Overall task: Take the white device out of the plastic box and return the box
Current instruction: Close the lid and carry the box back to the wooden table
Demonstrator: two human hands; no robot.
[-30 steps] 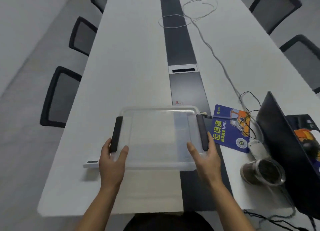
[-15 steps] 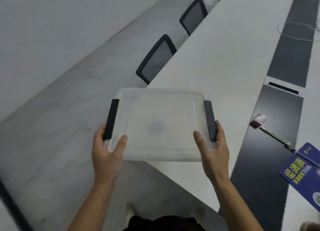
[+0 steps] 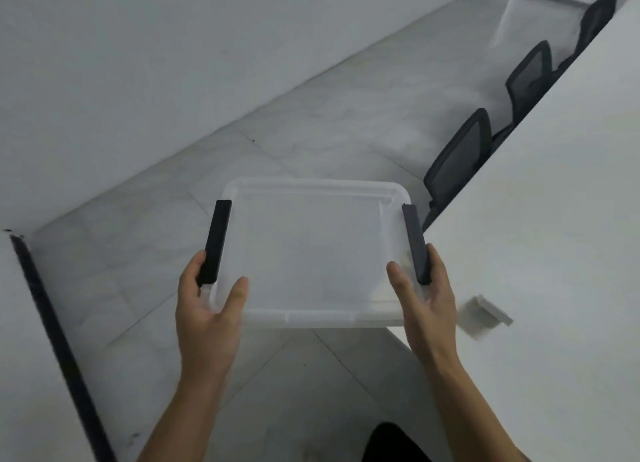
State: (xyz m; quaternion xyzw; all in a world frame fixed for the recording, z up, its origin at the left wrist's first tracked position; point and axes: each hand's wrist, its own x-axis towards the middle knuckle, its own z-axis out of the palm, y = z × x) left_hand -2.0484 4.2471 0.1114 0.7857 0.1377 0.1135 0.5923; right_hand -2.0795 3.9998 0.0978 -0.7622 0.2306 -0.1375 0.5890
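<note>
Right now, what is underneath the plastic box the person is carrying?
Under the plastic box, held by the left hand and right hand, only grey floor tiles show, blurred through its lid; the fingers beneath are hidden.

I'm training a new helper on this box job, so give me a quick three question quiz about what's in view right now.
1. True or false: the plastic box is resting on the table.
2. Which hands grip the box? A) left only B) right only C) both
3. Fill in: the small white device lies on the ____.

Key:
1. False. The left hand and right hand hold it in the air over the floor, beside the table edge.
2. C, one at each side by the black latches.
3. Table, just right of the right hand.
</note>
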